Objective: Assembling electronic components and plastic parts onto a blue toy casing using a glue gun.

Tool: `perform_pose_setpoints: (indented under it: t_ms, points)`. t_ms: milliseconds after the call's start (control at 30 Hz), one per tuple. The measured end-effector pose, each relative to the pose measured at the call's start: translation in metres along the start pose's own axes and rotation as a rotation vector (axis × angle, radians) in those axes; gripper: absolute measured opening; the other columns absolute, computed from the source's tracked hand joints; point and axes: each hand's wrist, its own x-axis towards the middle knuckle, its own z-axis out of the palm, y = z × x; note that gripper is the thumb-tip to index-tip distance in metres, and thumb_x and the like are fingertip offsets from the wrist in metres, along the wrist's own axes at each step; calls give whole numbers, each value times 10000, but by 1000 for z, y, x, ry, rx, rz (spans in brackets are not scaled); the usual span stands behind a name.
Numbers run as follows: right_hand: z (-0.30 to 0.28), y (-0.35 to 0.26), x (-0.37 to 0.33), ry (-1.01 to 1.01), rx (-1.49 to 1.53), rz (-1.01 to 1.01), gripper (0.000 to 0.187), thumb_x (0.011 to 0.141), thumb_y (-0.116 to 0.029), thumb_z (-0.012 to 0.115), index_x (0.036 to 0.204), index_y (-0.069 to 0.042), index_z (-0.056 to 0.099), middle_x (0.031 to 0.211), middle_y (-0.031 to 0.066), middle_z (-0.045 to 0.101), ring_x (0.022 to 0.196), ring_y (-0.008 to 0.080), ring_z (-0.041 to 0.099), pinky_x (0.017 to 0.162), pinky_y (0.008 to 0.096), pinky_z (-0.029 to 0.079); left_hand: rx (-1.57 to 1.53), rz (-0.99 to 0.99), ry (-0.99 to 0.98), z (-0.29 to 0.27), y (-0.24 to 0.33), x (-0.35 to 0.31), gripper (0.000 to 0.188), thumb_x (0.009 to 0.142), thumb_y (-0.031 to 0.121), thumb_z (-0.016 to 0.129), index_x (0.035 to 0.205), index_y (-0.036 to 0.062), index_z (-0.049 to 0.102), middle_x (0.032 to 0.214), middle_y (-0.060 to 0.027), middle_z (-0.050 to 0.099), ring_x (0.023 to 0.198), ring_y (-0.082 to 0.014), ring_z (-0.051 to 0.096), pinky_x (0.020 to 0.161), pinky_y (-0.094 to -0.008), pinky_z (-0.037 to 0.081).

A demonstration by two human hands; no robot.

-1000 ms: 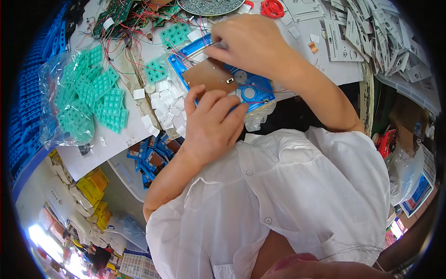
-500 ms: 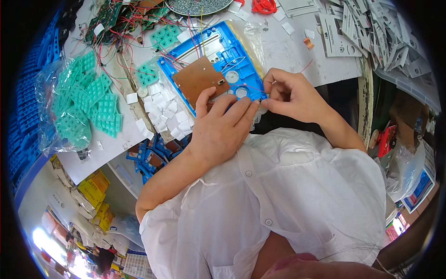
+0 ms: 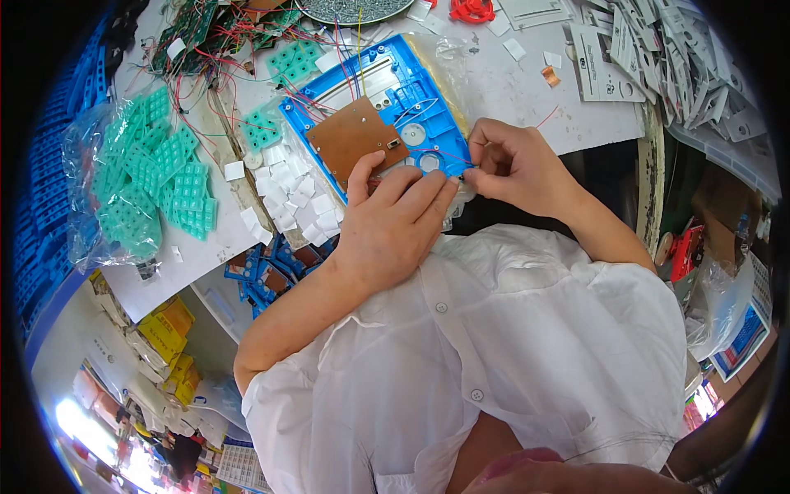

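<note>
A blue plastic casing (image 3: 440, 103) lies tilted on a clear bag, with a brown circuit board (image 3: 350, 140) over its left part. My left hand (image 3: 391, 218) rests across the casing's near edge. One finger touches the board, the others curl over the edge, and the thumb is hidden. At the casing's near right corner, my right hand (image 3: 514, 169) is closed in a pinch on a thin red wire (image 3: 448, 155). That wire runs across the casing from the board's side. The pinched end is hidden by my fingertips.
White square pads (image 3: 288, 193) lie left of the casing. Green keypad sheets (image 3: 152, 169) fill a clear bag farther left. Wired circuit boards (image 3: 185, 37) are heaped at the back left. Grey-white panels (image 3: 605, 62) pile up at the right. Small blue parts (image 3: 267, 276) sit below the table edge.
My right fingertips have shifted slightly at the casing's corner. My left hand keeps its place, and the casing has barely moved.
</note>
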Motion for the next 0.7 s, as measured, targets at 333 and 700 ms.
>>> perform_pose_setpoints:
  t_ms: [333, 700]
  points:
    - [-1, -2, 6, -31, -5, 74, 194, 847, -65, 740, 866, -31, 550, 605, 46, 605, 535, 78, 538, 530, 255, 411, 92, 72, -50, -2, 0, 2, 452, 755, 139, 747, 1200, 69, 713, 1218, -14, 646, 1057, -213, 608, 1081, -523, 361]
    - [-8, -5, 4, -133, 87, 113, 154, 918, -67, 684, 901, -59, 532, 692, -26, 552, 572, 28, 543, 512, 204, 416, 219, 160, -29, -5, 1, 10, 280, 837, 155, 639, 1088, 80, 738, 1126, -21, 635, 1017, -205, 602, 1069, -490, 389]
